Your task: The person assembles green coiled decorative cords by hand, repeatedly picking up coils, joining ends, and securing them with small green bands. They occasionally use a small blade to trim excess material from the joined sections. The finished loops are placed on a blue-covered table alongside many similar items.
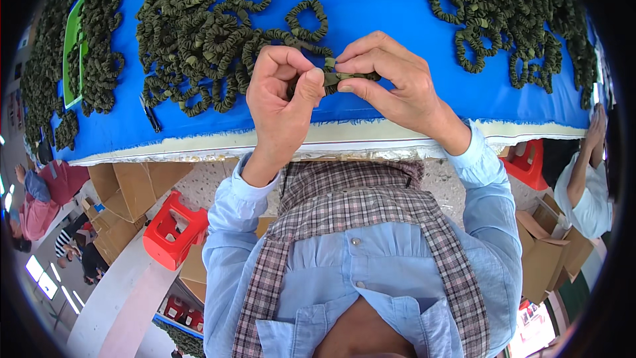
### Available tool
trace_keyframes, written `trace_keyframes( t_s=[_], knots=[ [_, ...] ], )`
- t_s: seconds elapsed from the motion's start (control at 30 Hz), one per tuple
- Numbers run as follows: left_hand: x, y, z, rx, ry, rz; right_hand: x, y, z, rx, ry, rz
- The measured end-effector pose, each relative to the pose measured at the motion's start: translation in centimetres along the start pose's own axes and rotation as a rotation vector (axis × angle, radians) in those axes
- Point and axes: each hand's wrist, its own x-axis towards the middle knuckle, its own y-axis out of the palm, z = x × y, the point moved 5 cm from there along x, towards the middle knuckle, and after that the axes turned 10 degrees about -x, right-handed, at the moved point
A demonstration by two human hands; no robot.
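Observation:
Over the near edge of the table, my left hand (pixel 281 96) and my right hand (pixel 401 83) pinch an olive-green scrunchie (pixel 330 64) between them. A flat, smooth strip of its fabric shows between my fingertips, while much of the ring is hidden behind my fingers. Both hands are closed, thumbs against forefingers. Just beyond my left hand lies a heap of gathered scrunchies (pixel 199 33) in the same green. One single scrunchie (pixel 307 20) rests a little apart on the blue cloth (pixel 377 0).
Another scrunchie heap (pixel 510 6) spreads at the right. A bright green tray (pixel 71 46) stands at the far left, near a small dark tool (pixel 151 117). Red stools (pixel 173 231) and cardboard boxes (pixel 136 185) are below the table. People sit at both sides, including a person in pale clothing (pixel 583 189).

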Motion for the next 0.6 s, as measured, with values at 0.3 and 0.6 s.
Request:
trace_keyframes(
  t_s=[0.3,0.6],
  knots=[
    [0.1,0.2,0.7,-0.037,0.003,0.002,0.3,0.1,-0.4,0.111,0.09,0.036],
    [0.0,0.7,0.9,0.029,0.067,0.038,-0.4,0.4,-1.2,0.211,0.213,0.12]
  ],
)
